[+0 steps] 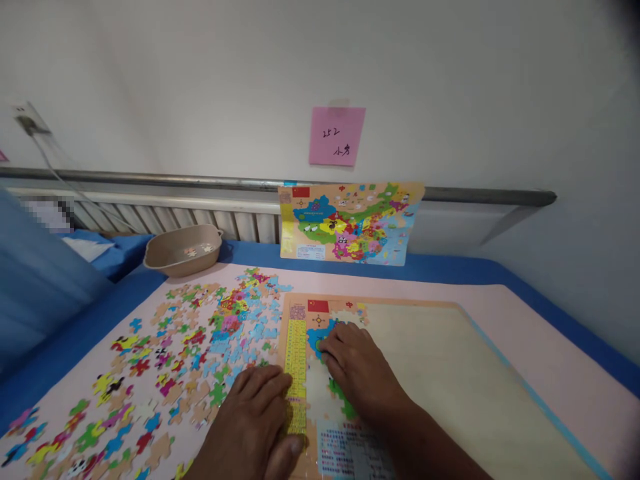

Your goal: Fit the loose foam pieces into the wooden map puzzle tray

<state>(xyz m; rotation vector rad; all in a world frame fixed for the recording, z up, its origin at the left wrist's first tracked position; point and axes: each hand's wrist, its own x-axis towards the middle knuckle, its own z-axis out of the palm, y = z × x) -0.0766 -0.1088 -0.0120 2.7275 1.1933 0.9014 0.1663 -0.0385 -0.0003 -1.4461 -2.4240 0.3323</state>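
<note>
From my remote place, I see the jigsaw map board [425, 373] under both hands. My right hand [357, 363] is on its upper left part, with bent fingers touching the blue assembled section [316, 341]; I cannot tell if a piece is pinched there. My left hand [255, 417] rests palm down and loosely opened on the yellow left border [297, 360], the thumb apart from the fingers. Many loose jigsaw pieces [141, 367] lie to the left of this hand and beyond it. Behind the board, the printed reference map [320, 230] leans upright against the rail [490, 196].
</note>
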